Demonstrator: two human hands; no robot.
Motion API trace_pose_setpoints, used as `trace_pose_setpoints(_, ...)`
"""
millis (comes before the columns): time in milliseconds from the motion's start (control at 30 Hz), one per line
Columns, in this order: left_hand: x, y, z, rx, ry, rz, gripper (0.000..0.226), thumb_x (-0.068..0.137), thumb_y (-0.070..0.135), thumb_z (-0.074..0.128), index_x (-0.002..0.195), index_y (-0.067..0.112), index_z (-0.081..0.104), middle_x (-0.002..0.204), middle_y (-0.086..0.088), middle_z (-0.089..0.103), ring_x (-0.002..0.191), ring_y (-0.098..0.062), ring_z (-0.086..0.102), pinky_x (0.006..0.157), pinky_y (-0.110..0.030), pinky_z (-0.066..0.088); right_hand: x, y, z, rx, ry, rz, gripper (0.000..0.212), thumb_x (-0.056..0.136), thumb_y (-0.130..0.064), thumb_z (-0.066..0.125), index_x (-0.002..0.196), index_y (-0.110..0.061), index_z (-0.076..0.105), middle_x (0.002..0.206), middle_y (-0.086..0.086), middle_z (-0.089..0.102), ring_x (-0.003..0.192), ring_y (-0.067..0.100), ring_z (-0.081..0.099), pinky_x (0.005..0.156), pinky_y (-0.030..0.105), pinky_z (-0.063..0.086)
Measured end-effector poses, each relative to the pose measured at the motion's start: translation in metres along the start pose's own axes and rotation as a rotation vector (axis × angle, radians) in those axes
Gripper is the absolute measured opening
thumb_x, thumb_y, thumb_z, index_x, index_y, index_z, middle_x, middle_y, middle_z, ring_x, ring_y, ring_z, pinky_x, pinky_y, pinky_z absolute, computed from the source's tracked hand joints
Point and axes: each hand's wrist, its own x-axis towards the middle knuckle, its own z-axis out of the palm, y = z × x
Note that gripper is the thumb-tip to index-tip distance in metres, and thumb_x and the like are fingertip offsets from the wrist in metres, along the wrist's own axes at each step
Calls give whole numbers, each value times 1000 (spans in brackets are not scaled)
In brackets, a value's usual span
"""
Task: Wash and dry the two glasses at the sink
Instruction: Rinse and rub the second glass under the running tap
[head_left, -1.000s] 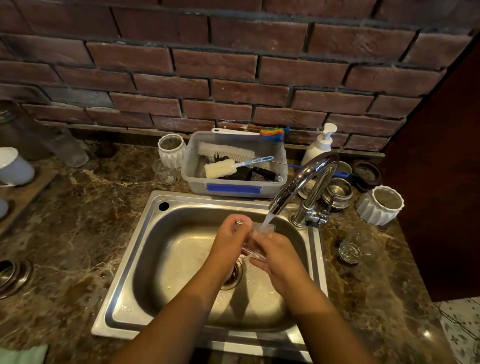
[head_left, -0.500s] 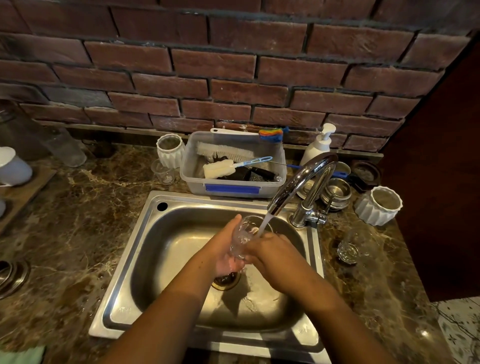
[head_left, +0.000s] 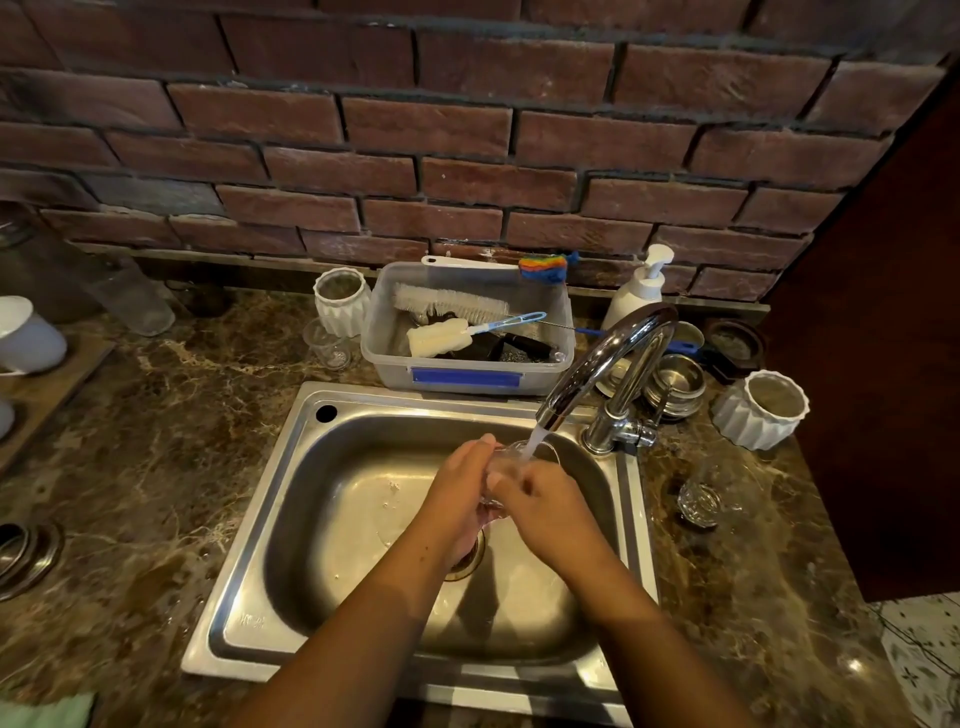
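Over the steel sink (head_left: 291, 519), a clear glass (head_left: 511, 457) is held under water running from the chrome tap (head_left: 602, 369). My left hand (head_left: 462, 493) wraps its left side and my right hand (head_left: 545, 504) grips it from the right; most of the glass is hidden by my fingers. A second clear glass (head_left: 711, 493) stands on the counter to the right of the sink.
Behind the sink sits a plastic tub (head_left: 467, 374) with brushes, flanked by a white ribbed cup (head_left: 340, 301) and a small glass (head_left: 327, 343). A soap pump (head_left: 641, 288), steel bowls (head_left: 678, 384) and another white ribbed cup (head_left: 761, 410) stand at the right. A green cloth (head_left: 47, 714) lies at the bottom left.
The glass has turned in my hands from lying sideways to mouth-up under the stream. Both hands stay around it over the drain.
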Motion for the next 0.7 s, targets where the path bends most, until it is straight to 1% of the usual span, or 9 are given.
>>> trace_pose_setpoints(67,0,-1,0,39,-24,68,25,104,29,47,115,11,61,107,-16,72,96,-30,65,81,-41,52,5,1,-2,173,39,112,23,99,-29,57,89,-15,73,75,0,69,76,16,66,77,38,52)
trace_pose_setpoints(133,0,-2,0,70,-10,131,20,104,23,47,115,12,59,109,-17,70,96,-30,67,81,-41,54,10,5,-4,395,25,222,19,97,-28,59,95,-19,76,91,4,77,95,22,70,91,43,55)
trace_pose_setpoints(233,1,-4,-1,68,19,164,15,103,18,50,115,15,58,106,-13,70,94,-24,68,81,-39,56,10,8,-9,540,-24,238,17,96,-23,60,97,-22,78,98,4,79,105,24,69,97,47,53)
trace_pose_setpoints(333,1,-2,-2,15,-19,116,21,99,20,50,117,12,58,110,-19,68,97,-28,66,85,-43,53,8,13,-8,282,-7,103,21,99,-28,57,95,-24,77,92,1,77,95,20,70,90,46,55)
trace_pose_setpoints(400,1,-1,-3,-29,-48,48,31,101,31,49,121,11,61,116,-22,69,106,-31,67,92,-47,52,5,13,-7,106,-24,-29,22,101,-26,54,100,-26,76,93,-4,74,91,11,68,84,35,55)
trace_pose_setpoints(500,1,2,-7,-107,-100,-137,49,103,52,41,118,14,69,101,-12,77,102,-28,68,87,-43,53,0,15,-7,-148,-39,-247,24,101,-26,53,113,-30,74,104,-10,74,95,2,66,83,28,54)
trace_pose_setpoints(567,2,4,-13,-76,-123,-269,61,96,66,42,115,15,72,90,-7,76,83,-20,66,76,-35,52,-2,16,-11,-357,-66,-351,22,100,-29,54,114,-33,71,106,-10,72,97,4,63,85,28,51)
trace_pose_setpoints(600,3,4,-16,-59,-135,-317,66,94,70,42,113,15,72,83,-5,74,70,-16,62,64,-28,49,-2,17,-13,-478,-82,-402,20,100,-31,54,113,-34,69,106,-9,70,100,6,60,87,30,50)
trace_pose_setpoints(700,7,2,-21,-49,-170,-372,61,95,68,44,103,12,68,69,-4,63,49,-9,46,39,-18,33,-4,16,-15,-696,-125,-453,22,100,-30,54,119,-30,66,113,-4,68,107,14,58,93,33,47)
